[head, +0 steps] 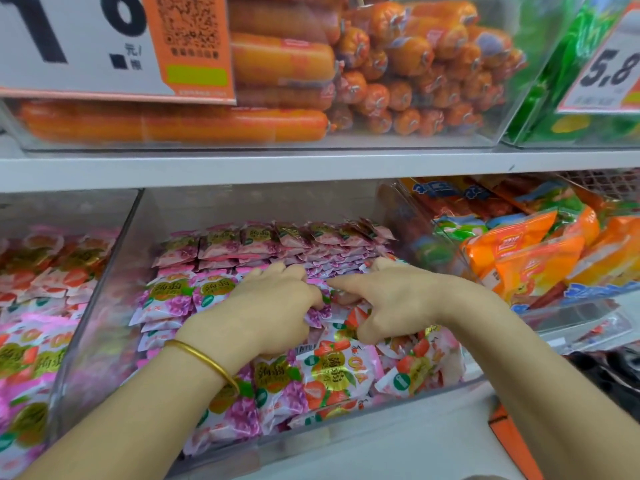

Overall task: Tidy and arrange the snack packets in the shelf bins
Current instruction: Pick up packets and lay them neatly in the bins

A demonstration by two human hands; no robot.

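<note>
Left hand (273,306) pinching purple packet (317,315), clear bin (104,271) (lower shelf (433,438)), sausages (277,60) above.

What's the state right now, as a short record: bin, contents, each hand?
bin: clear middle bin
back rows: purple packets, stacked neatly
front: purple and strawberry packets, mixed loosely
left hand: wears a gold bangle, fingers curled on a purple packet
right hand: on the packets, forefinger straight, grip unclear
right neighbour: orange packets
</note>
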